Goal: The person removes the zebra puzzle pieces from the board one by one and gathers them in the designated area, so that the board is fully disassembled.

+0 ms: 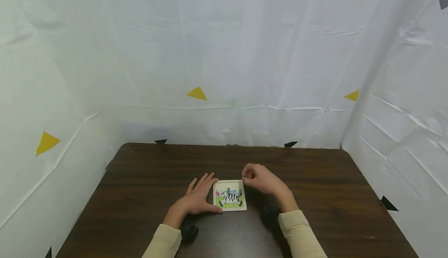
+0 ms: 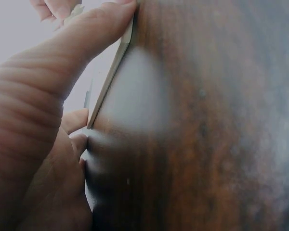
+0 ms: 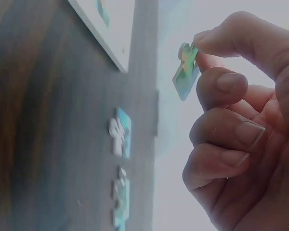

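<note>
A small square puzzle tray (image 1: 229, 209) with a pale frame and a zebra picture lies on the table. My left hand (image 1: 199, 197) rests at its left side, fingers spread, the index fingertip at the upper left corner and the thumb along the near edge. The left wrist view shows the thumb against the tray's thin edge (image 2: 108, 79). Above the upper right corner, my right hand (image 1: 260, 178) pinches a green puzzle piece (image 3: 187, 72) between thumb and index finger, its other fingers curled.
Two loose puzzle pieces, one bluish (image 3: 121, 134) and one greenish (image 3: 121, 202), lie on the table in the right wrist view. The dark wood table (image 1: 157, 164) is bordered by white sheeting (image 1: 224, 56) with coloured triangles.
</note>
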`<state>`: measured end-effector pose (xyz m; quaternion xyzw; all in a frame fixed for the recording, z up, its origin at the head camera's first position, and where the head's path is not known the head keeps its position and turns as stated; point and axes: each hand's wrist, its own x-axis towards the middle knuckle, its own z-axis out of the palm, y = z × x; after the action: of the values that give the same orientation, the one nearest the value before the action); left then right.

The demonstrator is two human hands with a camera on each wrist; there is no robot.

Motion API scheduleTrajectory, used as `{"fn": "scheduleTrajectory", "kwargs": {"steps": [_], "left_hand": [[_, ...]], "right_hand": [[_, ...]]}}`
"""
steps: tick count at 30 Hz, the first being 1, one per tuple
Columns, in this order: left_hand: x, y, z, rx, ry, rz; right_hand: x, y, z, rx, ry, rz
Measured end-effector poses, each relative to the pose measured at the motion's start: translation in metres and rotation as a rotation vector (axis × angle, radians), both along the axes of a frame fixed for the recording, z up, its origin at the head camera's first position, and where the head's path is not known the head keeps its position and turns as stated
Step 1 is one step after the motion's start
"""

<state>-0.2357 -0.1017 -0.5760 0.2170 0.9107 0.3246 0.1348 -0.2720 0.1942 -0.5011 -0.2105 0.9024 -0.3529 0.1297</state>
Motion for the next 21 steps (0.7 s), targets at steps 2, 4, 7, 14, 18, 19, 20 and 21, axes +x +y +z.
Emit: {"fn": "scheduleTrajectory", "kwargs": {"steps": [2, 4, 7, 14, 18, 19, 20, 21], "left_hand": [[-0.001, 0.000, -0.001, -0.006, -0.006, 0.002], [-0.002, 0.000, -0.004, -0.020, -0.008, 0.004], [-0.006, -0.001, -0.011, -0.022, -0.001, 0.001], [-0.008, 0.000, -0.008, -0.007, 0.011, -0.005], [-0.006, 0.001, -0.005, 0.002, 0.004, -0.006], [-0.006, 0.001, -0.004, 0.001, 0.003, -0.007], [-0.006, 0.001, -0.003, 0.001, 0.003, -0.007], [-0.005, 0.002, -0.003, 0.001, 0.002, -0.008]], "right_hand": [[0.000, 0.006, 0.001, -0.003, -0.006, -0.024], [-0.001, 0.011, 0.003, -0.012, -0.014, -0.043], [-0.001, 0.020, 0.006, -0.022, -0.011, -0.064], [-0.003, 0.041, 0.011, -0.030, 0.018, -0.125], [-0.003, 0.052, 0.013, -0.026, 0.029, -0.156], [-0.003, 0.055, 0.013, -0.023, 0.032, -0.166], [-0.004, 0.058, 0.013, -0.021, 0.041, -0.171], [-0.004, 0.062, 0.013, -0.016, 0.047, -0.177]]}}
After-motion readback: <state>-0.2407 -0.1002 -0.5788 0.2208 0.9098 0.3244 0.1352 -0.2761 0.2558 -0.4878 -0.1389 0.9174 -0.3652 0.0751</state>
